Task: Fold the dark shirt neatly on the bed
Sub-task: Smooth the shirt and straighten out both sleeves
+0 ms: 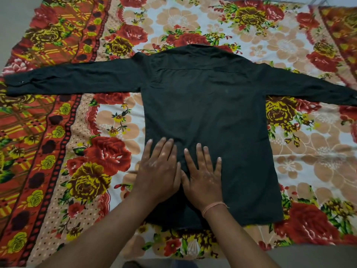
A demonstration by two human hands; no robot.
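Dark shirt [208,117] lies spread flat, back side up, on floral bedsheet [92,151], collar away from the camera, hem toward the person. Both long sleeves stretched straight out to the sides, unfolded. Left hand [158,171] and right hand [204,176] rest side by side, palms down, fingers extended, pressing flat on lower left part of shirt body; neither grips anything. Thin orange thread band [212,206] on right wrist.

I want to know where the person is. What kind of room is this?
Probably a bedroom. A flowery bedsheet covers a bed, a dark shirt lies spread flat on it, and both hands, left and right, press on it.
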